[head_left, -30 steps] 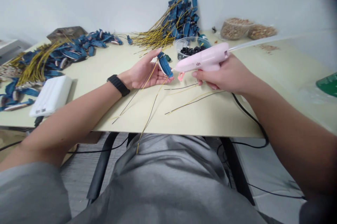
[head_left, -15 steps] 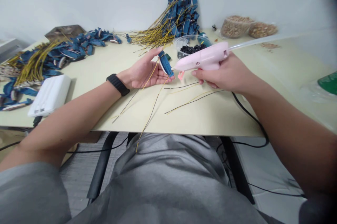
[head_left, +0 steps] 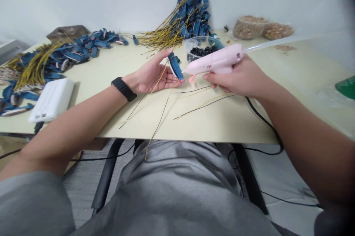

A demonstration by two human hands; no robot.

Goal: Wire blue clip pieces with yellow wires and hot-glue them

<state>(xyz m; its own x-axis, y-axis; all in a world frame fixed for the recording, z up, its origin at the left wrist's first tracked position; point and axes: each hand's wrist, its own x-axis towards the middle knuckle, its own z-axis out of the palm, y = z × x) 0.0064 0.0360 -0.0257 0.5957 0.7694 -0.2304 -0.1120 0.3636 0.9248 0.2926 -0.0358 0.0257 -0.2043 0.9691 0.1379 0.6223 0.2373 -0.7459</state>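
Between the thumb and fingers of my left hand [head_left: 155, 75] is a curved blue plastic piece [head_left: 176, 67] with a pale edge, held tilted above the table. Thin yellow and black wires [head_left: 163, 112] trail from it toward the table's front edge. My right hand [head_left: 238, 77] is wrapped around the handle of a pale pink hot glue gun [head_left: 213, 60]. The gun's nozzle is at the blue piece's right side; whether it touches cannot be made out. A clear glue stick [head_left: 266, 44] sticks out of the gun's back.
Behind the gun stands a clear tub [head_left: 191, 45] of small black parts. Wired blue pieces are heaped at the back [head_left: 191, 18] and at the left [head_left: 74, 51]. A white power bank [head_left: 52, 99] lies left. Bags of pale bits [head_left: 249, 28] sit back right. A black cord [head_left: 266, 119] hangs over the edge.
Hardly anything differs. The blue piece and the glue gun have shifted very slightly to the right together, and the gun's nozzle stays at the piece's side.
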